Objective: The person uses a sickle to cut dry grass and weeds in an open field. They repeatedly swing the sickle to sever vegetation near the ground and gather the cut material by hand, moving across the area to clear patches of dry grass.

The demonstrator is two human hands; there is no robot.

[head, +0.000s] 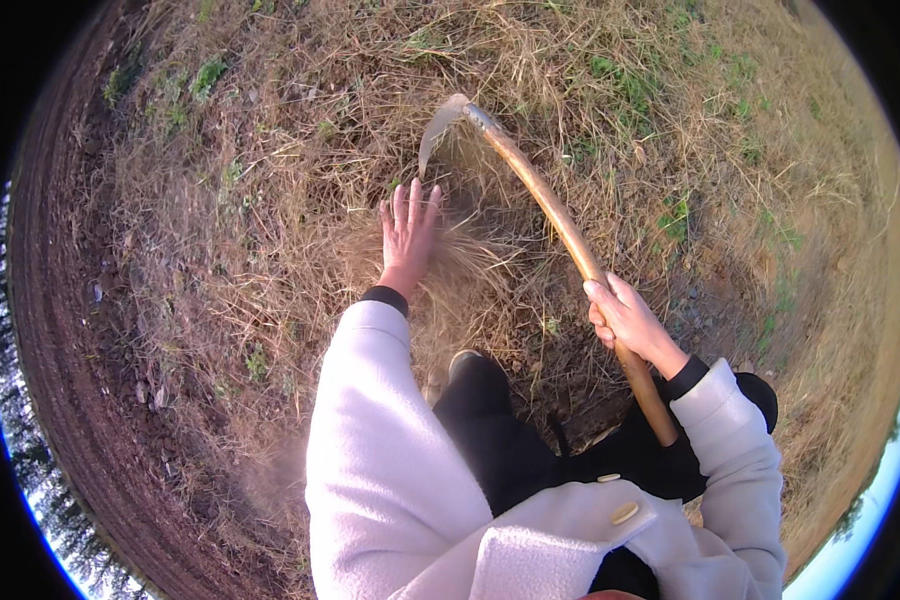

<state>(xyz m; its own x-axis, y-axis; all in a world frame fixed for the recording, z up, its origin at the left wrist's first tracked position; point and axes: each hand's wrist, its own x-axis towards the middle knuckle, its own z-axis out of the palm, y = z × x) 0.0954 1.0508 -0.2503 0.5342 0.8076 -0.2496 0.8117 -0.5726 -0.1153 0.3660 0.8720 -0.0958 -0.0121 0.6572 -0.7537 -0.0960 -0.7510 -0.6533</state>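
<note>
My right hand (624,313) is closed around the wooden handle of a long-handled sickle (544,199), whose lower end reaches past my wrist towards my lap. The curved metal blade (441,127) is at the far end, its tip pointing down at my left fingertips; whether they touch cannot be told. My left hand (410,229) is spread flat, palm down, fingers apart, over dry grass (480,259). Loose stalks lie beside and under it, partly blurred. No tool is in that hand.
Dry grass with green weeds (675,219) covers the ground around me. My shoe (465,360) and dark-clad knees are close below my hands. Ploughed soil (67,300) runs along the left, with trees (34,480) beyond it.
</note>
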